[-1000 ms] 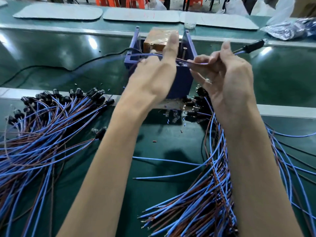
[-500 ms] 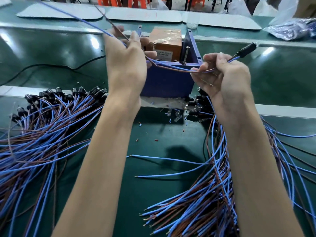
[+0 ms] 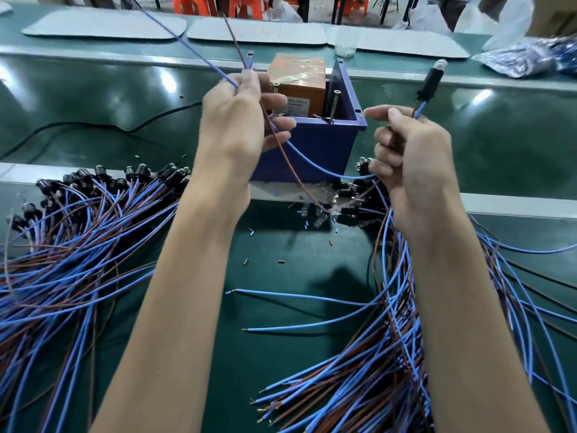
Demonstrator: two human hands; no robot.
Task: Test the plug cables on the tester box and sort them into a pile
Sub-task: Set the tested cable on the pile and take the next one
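Plug cable (image 3: 431,82) | wire ends now lifted off tester box (image 3: 312,148) | left hand (image 3: 237,123) pinches them, right hand (image 3: 412,160) grips the other end | probably tested, pile (image 3: 78,232) next

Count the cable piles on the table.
2. The left pile lies left of the box; the right pile lies in front of it, running out of frame.

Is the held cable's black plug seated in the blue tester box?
No, the black plug sticks up in the air above the right hand, clear of the blue tester box.
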